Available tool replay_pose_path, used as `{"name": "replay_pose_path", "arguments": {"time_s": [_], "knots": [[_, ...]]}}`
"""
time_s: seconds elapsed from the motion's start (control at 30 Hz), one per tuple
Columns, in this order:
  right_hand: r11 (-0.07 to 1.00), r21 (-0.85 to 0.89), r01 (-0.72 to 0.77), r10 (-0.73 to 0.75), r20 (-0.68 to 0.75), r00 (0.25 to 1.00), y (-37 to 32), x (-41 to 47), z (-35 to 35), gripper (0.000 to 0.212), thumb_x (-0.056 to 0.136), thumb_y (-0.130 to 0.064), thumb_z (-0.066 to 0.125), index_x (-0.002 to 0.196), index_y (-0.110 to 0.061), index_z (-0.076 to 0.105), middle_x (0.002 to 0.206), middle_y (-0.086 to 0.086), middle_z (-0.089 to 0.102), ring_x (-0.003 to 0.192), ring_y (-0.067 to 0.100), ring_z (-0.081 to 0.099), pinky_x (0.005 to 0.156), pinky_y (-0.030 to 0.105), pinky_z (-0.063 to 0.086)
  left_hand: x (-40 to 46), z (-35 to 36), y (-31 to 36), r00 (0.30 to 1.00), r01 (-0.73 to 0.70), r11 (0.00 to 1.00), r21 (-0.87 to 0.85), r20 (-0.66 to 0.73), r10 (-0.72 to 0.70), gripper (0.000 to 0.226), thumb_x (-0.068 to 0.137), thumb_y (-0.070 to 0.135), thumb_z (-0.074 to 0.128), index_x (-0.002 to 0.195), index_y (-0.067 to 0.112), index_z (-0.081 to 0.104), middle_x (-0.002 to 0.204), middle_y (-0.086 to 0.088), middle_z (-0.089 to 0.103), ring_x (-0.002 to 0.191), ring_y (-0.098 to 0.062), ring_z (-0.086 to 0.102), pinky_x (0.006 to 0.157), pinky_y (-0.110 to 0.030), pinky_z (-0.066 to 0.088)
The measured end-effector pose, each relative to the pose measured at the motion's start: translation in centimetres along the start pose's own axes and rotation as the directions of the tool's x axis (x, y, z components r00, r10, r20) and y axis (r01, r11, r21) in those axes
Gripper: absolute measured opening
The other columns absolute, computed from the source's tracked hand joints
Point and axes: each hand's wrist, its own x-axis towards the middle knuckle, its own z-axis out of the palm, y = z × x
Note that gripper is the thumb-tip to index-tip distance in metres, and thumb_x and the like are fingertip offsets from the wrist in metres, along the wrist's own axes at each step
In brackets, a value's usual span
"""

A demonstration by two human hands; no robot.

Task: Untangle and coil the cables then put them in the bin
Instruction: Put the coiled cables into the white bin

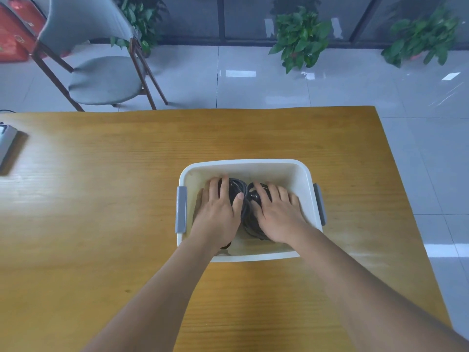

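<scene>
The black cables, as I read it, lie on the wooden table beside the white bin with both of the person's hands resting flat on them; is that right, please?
Not quite. The head view shows the black cables inside the white bin, not beside it on the wooden table. The rest holds: the left hand and the right hand both rest flat on them.

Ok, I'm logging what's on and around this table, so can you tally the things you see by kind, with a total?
Bin: 1, white with grey handles
Black cable bundles: looks like 2, mostly hidden under the left hand and right hand
Hands: 2
Table: 1
Chair: 1
Potted plants: 3
Grey device at the table's left edge: 1
Total: 11
</scene>
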Motion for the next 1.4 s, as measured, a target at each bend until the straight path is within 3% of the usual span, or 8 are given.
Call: {"name": "replay_pose_path", "arguments": {"time_s": [0.2, 0.43, 0.57, 0.67, 0.8, 1.0, 1.2, 1.4], "knots": [[0.999, 0.007, -0.035, 0.035, 0.033, 0.999, -0.4, 0.4, 0.2, 0.061, 0.11, -0.051, 0.014, 0.166, -0.029, 0.001, 0.171, 0.005, 0.013, 0.155, 0.028, 0.014, 0.125, 0.049, 0.015, 0.2, 0.1, 0.1, 1.0, 0.009, 1.0, 0.005, 0.016, -0.009, 0.087, 0.095, 0.061, -0.003, 0.161, 0.011, 0.023, 0.162, -0.014, 0.028, 0.151, -0.033, 0.025, 0.126, -0.045, 0.018], [0.996, 0.041, -0.074, 0.072, 0.051, 0.996, -1.0, -0.4, -0.7, 0.062, 0.11, -0.054, 0.015, 0.166, -0.032, 0.004, 0.172, 0.005, 0.015, 0.156, 0.029, 0.017, 0.125, 0.052, 0.018, -0.2, -1.9, 0.4, 0.988, 0.049, 0.993, -0.108, 0.149, -0.033, 0.064, 0.11, 0.051, 0.02, 0.165, 0.02, 0.01, 0.17, -0.006, 0.01, 0.157, -0.024, 0.007, 0.128, -0.041, 0.007], [0.992, 0.103, -0.066, 0.056, 0.092, 0.994, -1.0, -2.0, -1.7, 0.062, 0.109, -0.057, 0.019, 0.166, -0.034, 0.01, 0.171, 0.005, 0.021, 0.155, 0.031, 0.022, 0.125, 0.052, 0.021, -1.7, -3.2, 0.6, 0.979, 0.073, 0.992, -0.107, 0.198, -0.05, 0.067, 0.11, 0.054, 0.023, 0.166, 0.022, 0.009, 0.172, -0.002, 0.009, 0.158, -0.022, 0.011, 0.126, -0.043, 0.019], [0.994, 0.099, -0.042, 0.039, 0.033, 0.999, -1.2, -3.6, -2.6, 0.061, 0.109, -0.057, 0.02, 0.165, -0.034, 0.017, 0.171, 0.005, 0.023, 0.157, 0.03, 0.018, 0.127, 0.05, 0.017, -2.9, -4.1, 0.7, 0.989, 0.057, 0.995, -0.077, 0.139, -0.045, 0.069, 0.109, 0.052, 0.033, 0.166, 0.019, 0.015, 0.17, -0.002, 0.019, 0.154, -0.024, 0.024, 0.118, -0.042, 0.033], [0.988, 0.155, 0.027, -0.018, -0.06, 0.998, -2.7, -5.5, -4.8, 0.058, 0.11, -0.055, 0.026, 0.161, -0.027, 0.033, 0.172, 0.004, 0.021, 0.16, 0.024, 0.011, 0.128, 0.047, 0.011, -5.1, -5.3, 0.9, 1.0, -0.022, 0.997, -0.069, 0.006, 0.023, 0.063, 0.107, 0.046, 0.043, 0.162, 0.017, 0.031, 0.166, 0.0, 0.031, 0.148, -0.023, 0.036, 0.115, -0.038, 0.038], [0.961, 0.17, 0.217, -0.178, -0.219, 0.959, -7.1, -8.2, -7.2, 0.052, 0.109, -0.05, 0.038, 0.156, -0.028, 0.043, 0.166, -0.002, 0.032, 0.154, 0.02, 0.024, 0.126, 0.04, 0.016, -9.5, -6.9, -1.3, 0.98, -0.075, 0.993, -0.096, -0.189, 0.056, 0.054, 0.105, 0.044, 0.049, 0.153, 0.021, 0.045, 0.155, 0.003, 0.046, 0.143, -0.021, 0.04, 0.113, -0.04, 0.038], [0.929, 0.106, 0.355, -0.336, -0.164, 0.927, -13.7, -8.9, -6.9, 0.052, 0.109, -0.051, 0.039, 0.156, -0.031, 0.041, 0.166, -0.004, 0.032, 0.154, 0.017, 0.023, 0.126, 0.041, 0.018, -13.2, -8.8, -7.2, 0.964, 0.01, 0.984, -0.179, -0.261, -0.057, 0.058, 0.103, 0.051, 0.048, 0.152, 0.02, 0.047, 0.156, -0.002, 0.046, 0.145, -0.022, 0.039, 0.113, -0.045, 0.041], [0.915, 0.016, 0.403, -0.401, -0.05, 0.915, -22.9, -7.9, -4.0, 0.053, 0.109, -0.053, 0.037, 0.158, -0.032, 0.039, 0.167, -0.002, 0.03, 0.155, 0.018, 0.022, 0.126, 0.041, 0.015, -17.0, -10.1, -16.3, 0.95, 0.116, 0.962, -0.247, -0.255, -0.18, 0.06, 0.104, 0.053, 0.047, 0.154, 0.02, 0.044, 0.156, -0.002, 0.046, 0.143, -0.024, 0.041, 0.111, -0.048, 0.043]]}}
